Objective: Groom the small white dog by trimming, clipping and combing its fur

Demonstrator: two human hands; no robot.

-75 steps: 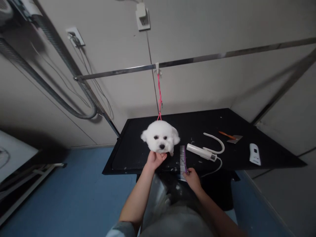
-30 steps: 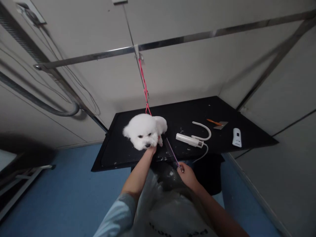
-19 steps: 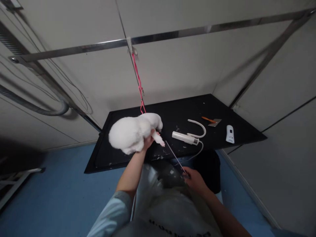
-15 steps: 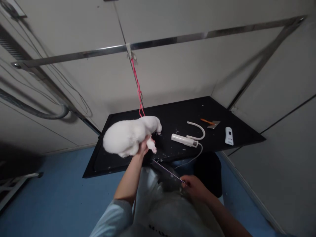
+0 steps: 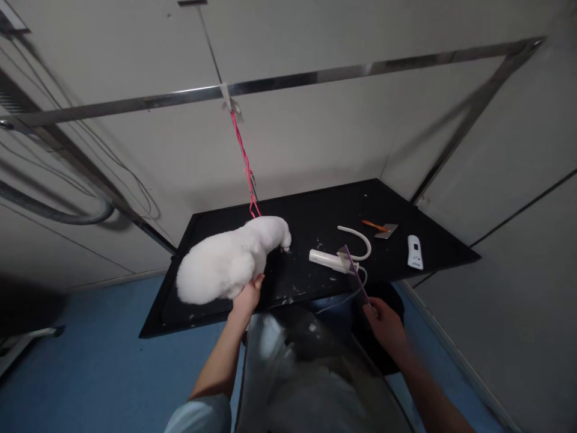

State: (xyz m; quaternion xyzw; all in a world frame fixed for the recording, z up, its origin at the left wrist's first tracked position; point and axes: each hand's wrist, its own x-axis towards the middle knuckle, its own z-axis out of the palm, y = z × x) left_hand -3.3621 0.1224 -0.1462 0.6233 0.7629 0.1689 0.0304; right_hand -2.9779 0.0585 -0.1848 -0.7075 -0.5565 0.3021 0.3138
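Note:
A fluffy white animal (image 5: 216,261) is on the left part of the black table (image 5: 306,210), its head end toward the right. My left hand (image 5: 247,296) is at its near side, with the fingers partly hidden beneath the white fur. A pink cord (image 5: 242,150) runs down from the metal bar to the animal's neck. My right hand (image 5: 382,319) is closed on the end of a thin purple comb-like tool (image 5: 356,276), which points up and to the left, in front of the white corded clipper (image 5: 327,260).
An orange-handled brush (image 5: 385,230) and a white handheld device (image 5: 415,252) lie on the table's right part. A curved white cord loops beside the clipper. A metal bar (image 5: 297,78) spans above, before the wall.
My right hand has moved right and turned the tool upward. My left hand has shifted down and left; the animal's leg no longer shows over it.

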